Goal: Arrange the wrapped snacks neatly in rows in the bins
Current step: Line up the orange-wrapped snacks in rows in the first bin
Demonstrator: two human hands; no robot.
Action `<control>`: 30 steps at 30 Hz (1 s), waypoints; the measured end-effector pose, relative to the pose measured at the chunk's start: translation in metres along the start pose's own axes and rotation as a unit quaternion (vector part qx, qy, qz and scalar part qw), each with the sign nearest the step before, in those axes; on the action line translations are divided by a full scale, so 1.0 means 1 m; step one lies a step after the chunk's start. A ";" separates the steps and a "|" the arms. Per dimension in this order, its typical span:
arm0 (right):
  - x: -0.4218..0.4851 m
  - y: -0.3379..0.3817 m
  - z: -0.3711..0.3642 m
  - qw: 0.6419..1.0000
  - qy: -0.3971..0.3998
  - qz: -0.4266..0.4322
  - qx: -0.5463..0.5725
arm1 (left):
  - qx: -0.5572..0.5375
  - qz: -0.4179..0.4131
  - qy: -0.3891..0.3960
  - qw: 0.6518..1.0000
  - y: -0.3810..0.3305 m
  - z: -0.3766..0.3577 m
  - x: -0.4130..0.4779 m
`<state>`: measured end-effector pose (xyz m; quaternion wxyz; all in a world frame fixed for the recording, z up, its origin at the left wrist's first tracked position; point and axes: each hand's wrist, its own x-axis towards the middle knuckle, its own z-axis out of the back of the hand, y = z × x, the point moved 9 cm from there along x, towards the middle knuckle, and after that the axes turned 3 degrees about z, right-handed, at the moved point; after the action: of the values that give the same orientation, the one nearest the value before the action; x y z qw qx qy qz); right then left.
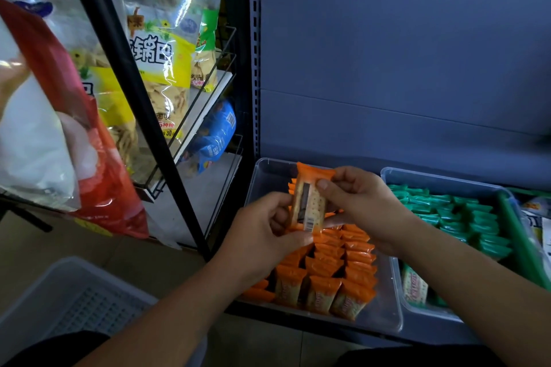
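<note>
An orange-wrapped cracker pack (310, 196) is held upright above a clear bin (262, 175), its barcode side facing me. My left hand (268, 235) grips its lower end between thumb and fingers. My right hand (360, 202) pinches its upper right side. Beneath them, the clear bin holds several orange packs (331, 274) standing in rows. A second clear bin (441, 178) to the right holds several green packs (465, 217) in rows, and one green pack (414, 286) stands at its front.
A black wire rack (167, 140) with large snack bags (161, 68) stands at the left. A grey plastic basket (74, 298) sits on the floor at lower left. The dark blue shelf back panel (402, 53) rises behind the bins. A green tray edge (518, 232) shows at far right.
</note>
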<state>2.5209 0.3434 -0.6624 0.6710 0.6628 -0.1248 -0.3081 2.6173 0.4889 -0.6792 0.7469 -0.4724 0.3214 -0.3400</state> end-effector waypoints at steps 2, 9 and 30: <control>-0.001 0.000 0.000 1.000 -0.004 -0.006 0.003 | 0.022 -0.013 -0.006 1.000 -0.001 0.002 0.000; -0.004 0.003 -0.015 1.000 0.029 -0.007 -0.009 | 0.160 -0.046 -0.055 0.984 -0.008 0.007 -0.009; 0.100 -0.025 -0.050 0.902 0.011 0.097 -0.421 | 0.126 0.091 -0.041 0.987 0.062 0.036 0.005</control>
<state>2.6215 0.3279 -0.7156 0.9155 0.3061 -0.0393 -0.2582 2.6620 0.5228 -0.7251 0.8409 -0.3571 0.2865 -0.2887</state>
